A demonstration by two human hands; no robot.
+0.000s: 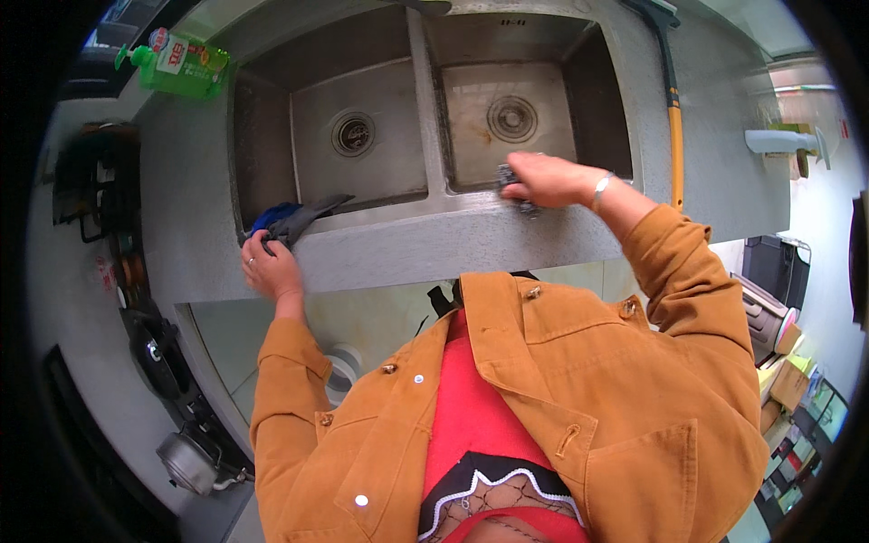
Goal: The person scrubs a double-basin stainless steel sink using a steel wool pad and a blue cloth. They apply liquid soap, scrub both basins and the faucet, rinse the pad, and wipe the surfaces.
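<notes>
A double-bowl stainless steel sink [418, 102] is set into the grey counter before me. At the near left corner of its left bowl, my left hand [271, 263] grips a dark grey and blue cloth [292, 220], which hangs partly over the rim. My right hand [550, 182] is at the near edge of the right bowl, its fingers around a grey metallic scouring pad [506, 176]. The hand hides part of that pad. Both bowls show a round drain; brownish stains mark the floor of the right one.
On the counter [719, 156] to the right lies a long tool with an orange and dark handle [674, 136]. A green pump bottle [183, 64] is at the back left. A white spray bottle [781, 141] stands far right. A metal pot [187, 461] is at lower left.
</notes>
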